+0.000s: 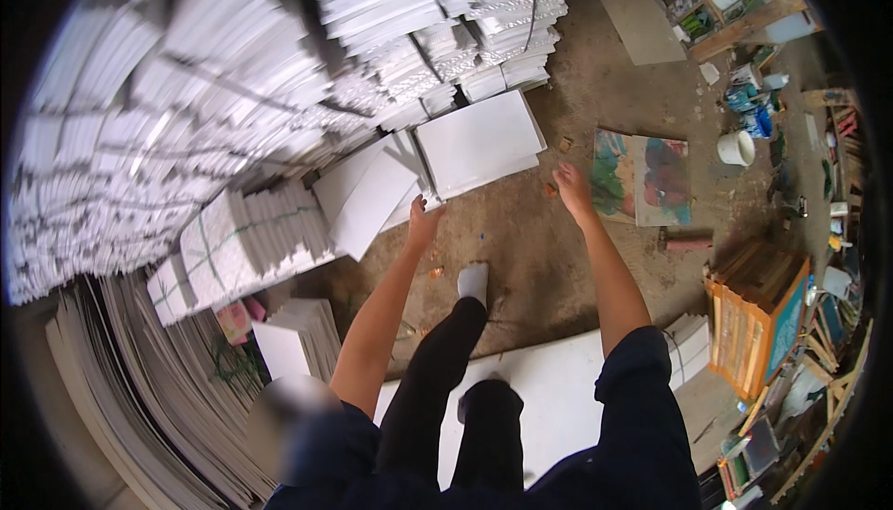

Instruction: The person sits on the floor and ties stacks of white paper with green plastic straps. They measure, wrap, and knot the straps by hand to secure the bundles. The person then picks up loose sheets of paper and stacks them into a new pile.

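Observation:
My left hand is raised with its fingers apart, just at the near edge of some loose white sheets. I cannot tell whether it touches them. Right of these sheets lies a neat stack of white boards. My right hand hovers over the brown floor with fingers loosely spread and nothing in them. Close to its right are two paint-stained panels, smeared green, red and blue.
Tall strapped stacks of white sheets fill the far left. At the right stand a white bucket, a blue paint container and a bundle of wooden frames. A large white board lies beneath my legs.

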`<state>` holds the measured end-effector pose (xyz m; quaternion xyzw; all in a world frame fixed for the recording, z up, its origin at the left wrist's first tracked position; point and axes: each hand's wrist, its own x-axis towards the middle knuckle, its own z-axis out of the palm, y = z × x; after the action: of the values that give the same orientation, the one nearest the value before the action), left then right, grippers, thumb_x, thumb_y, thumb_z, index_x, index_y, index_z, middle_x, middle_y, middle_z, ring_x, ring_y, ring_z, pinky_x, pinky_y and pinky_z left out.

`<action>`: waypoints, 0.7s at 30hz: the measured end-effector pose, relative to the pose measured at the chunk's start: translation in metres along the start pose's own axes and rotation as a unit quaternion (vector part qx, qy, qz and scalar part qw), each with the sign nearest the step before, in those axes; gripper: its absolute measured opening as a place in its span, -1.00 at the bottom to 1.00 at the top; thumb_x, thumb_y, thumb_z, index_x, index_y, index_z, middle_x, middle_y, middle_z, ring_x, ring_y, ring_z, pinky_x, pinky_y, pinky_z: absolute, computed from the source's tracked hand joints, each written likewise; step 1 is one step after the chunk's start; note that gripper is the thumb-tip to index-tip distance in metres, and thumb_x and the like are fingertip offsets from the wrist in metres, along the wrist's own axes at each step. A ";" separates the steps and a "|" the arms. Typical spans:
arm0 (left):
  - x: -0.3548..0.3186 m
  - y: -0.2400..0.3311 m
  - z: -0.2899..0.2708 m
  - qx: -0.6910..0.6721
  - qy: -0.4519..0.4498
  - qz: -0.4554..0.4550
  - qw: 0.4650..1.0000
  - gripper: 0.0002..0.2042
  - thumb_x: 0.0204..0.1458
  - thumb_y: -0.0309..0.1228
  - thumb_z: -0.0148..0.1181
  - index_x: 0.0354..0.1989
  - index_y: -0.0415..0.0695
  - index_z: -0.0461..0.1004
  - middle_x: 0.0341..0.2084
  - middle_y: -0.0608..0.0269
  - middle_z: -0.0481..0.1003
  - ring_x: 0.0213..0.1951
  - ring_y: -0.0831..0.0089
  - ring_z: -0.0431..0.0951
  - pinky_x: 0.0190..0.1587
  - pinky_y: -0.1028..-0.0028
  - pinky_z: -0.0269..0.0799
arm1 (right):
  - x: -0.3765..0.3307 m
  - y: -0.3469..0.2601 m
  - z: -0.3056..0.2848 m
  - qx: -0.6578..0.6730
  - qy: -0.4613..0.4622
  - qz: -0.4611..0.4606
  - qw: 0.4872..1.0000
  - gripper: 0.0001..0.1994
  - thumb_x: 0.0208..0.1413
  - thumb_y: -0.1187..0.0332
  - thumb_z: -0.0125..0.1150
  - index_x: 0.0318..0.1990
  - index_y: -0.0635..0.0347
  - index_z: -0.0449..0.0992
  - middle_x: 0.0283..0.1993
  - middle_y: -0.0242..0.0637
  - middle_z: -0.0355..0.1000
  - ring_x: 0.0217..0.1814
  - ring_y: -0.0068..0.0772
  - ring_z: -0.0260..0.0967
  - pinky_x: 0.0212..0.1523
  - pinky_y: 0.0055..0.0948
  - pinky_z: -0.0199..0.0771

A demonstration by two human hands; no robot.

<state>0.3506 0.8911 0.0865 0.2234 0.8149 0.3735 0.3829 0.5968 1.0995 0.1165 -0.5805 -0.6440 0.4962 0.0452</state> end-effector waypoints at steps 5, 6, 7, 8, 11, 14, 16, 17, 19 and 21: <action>0.067 -0.007 0.041 0.093 -0.005 -0.031 0.995 -0.17 -0.23 -0.12 0.21 0.11 -0.38 -0.09 0.06 -0.23 0.02 0.13 0.03 0.01 0.13 0.26 -0.02 | 0.075 0.020 0.040 -0.013 0.009 -0.041 0.999 -0.41 0.05 0.11 -0.06 0.15 0.28 0.00 0.23 -0.08 -0.09 0.27 -0.18 -0.16 0.19 -0.30 -0.10; 0.076 -0.004 0.046 0.120 -0.018 -0.043 0.992 -0.12 -0.24 -0.11 0.21 0.14 -0.36 -0.17 0.09 -0.24 -0.06 0.15 -0.01 -0.06 0.15 0.26 -0.07 | 0.086 0.027 0.046 -0.001 0.012 -0.044 0.999 -0.39 0.05 0.11 -0.05 0.16 0.29 -0.03 0.25 -0.07 -0.14 0.28 -0.16 -0.19 0.20 -0.28 -0.13; 0.085 -0.004 0.049 0.126 -0.010 -0.059 0.990 -0.11 -0.23 -0.11 0.21 0.14 -0.36 -0.20 0.10 -0.24 -0.07 0.15 -0.01 -0.07 0.15 0.26 -0.08 | 0.094 0.027 0.052 0.014 0.033 -0.037 0.999 -0.39 0.03 0.14 -0.03 0.15 0.35 -0.03 0.23 -0.01 -0.12 0.27 -0.11 -0.17 0.20 -0.28 -0.12; 0.093 -0.004 0.053 0.132 -0.001 -0.073 0.989 -0.10 -0.23 -0.11 0.20 0.15 -0.36 -0.23 0.10 -0.24 -0.09 0.16 -0.01 -0.08 0.15 0.26 -0.09 | 0.100 0.027 0.059 0.027 0.055 -0.029 0.998 -0.38 0.02 0.18 -0.01 0.13 0.40 -0.03 0.21 0.06 -0.10 0.26 -0.07 -0.16 0.20 -0.27 -0.12; 0.103 -0.008 0.062 0.110 0.009 -0.092 0.990 -0.06 -0.26 -0.09 0.20 0.15 -0.35 -0.26 0.11 -0.23 -0.12 0.16 -0.01 -0.11 0.15 0.25 -0.09 | 0.114 0.027 0.067 0.080 0.074 0.005 0.994 -0.34 -0.02 0.21 0.05 0.12 0.46 -0.05 0.19 0.11 -0.07 0.23 -0.03 -0.09 0.18 -0.26 -0.07; 0.108 -0.022 0.056 0.112 0.046 -0.113 0.986 -0.07 -0.29 -0.06 0.22 0.14 -0.32 -0.21 0.07 -0.20 -0.07 0.13 0.00 -0.05 0.13 0.25 -0.04 | 0.120 0.011 0.071 0.125 0.084 0.035 0.988 -0.31 -0.06 0.20 0.10 0.13 0.43 -0.07 0.17 0.08 -0.04 0.16 -0.02 0.01 0.11 -0.25 0.05; 0.106 -0.012 0.061 0.112 0.043 -0.151 0.981 -0.08 -0.32 -0.05 0.22 0.14 -0.30 -0.17 0.04 -0.19 -0.04 0.09 0.00 0.02 0.10 0.26 0.01 | 0.118 0.018 0.064 0.159 0.062 0.047 0.984 -0.32 -0.07 0.19 0.12 0.12 0.39 -0.05 0.14 0.04 0.00 0.11 -0.05 0.07 0.03 -0.25 0.15; 0.102 -0.004 0.064 0.090 0.036 -0.170 0.981 -0.09 -0.32 -0.05 0.22 0.13 -0.29 -0.15 0.02 -0.20 -0.03 0.08 -0.01 0.04 0.08 0.26 0.03 | 0.116 0.020 0.060 0.188 0.026 0.044 0.981 -0.33 -0.07 0.19 0.13 0.11 0.36 -0.04 0.12 0.01 0.02 0.08 -0.07 0.10 -0.01 -0.25 0.20; 0.090 0.006 0.061 0.047 0.034 -0.210 0.976 -0.12 -0.32 -0.06 0.22 0.12 -0.28 -0.11 0.00 -0.20 -0.02 0.04 -0.01 0.08 0.05 0.26 0.07 | 0.100 0.007 0.055 0.263 -0.005 0.046 0.964 -0.37 -0.07 0.20 0.13 0.09 0.31 0.00 0.08 -0.06 0.07 0.05 -0.14 0.14 -0.07 -0.24 0.26; 0.073 0.013 0.051 0.055 0.058 -0.209 0.975 -0.13 -0.33 -0.06 0.23 0.10 -0.28 -0.08 0.00 -0.19 -0.01 0.02 -0.01 0.11 0.04 0.25 0.10 | 0.071 -0.015 0.051 0.352 0.008 0.056 0.934 -0.42 -0.06 0.21 0.13 0.06 0.26 0.05 0.05 -0.13 0.10 0.03 -0.21 0.15 -0.11 -0.23 0.28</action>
<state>0.3471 0.9690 0.0415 0.0468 0.8835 0.2520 0.3920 0.5314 1.1287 0.0642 -0.5663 -0.3941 0.6882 0.2242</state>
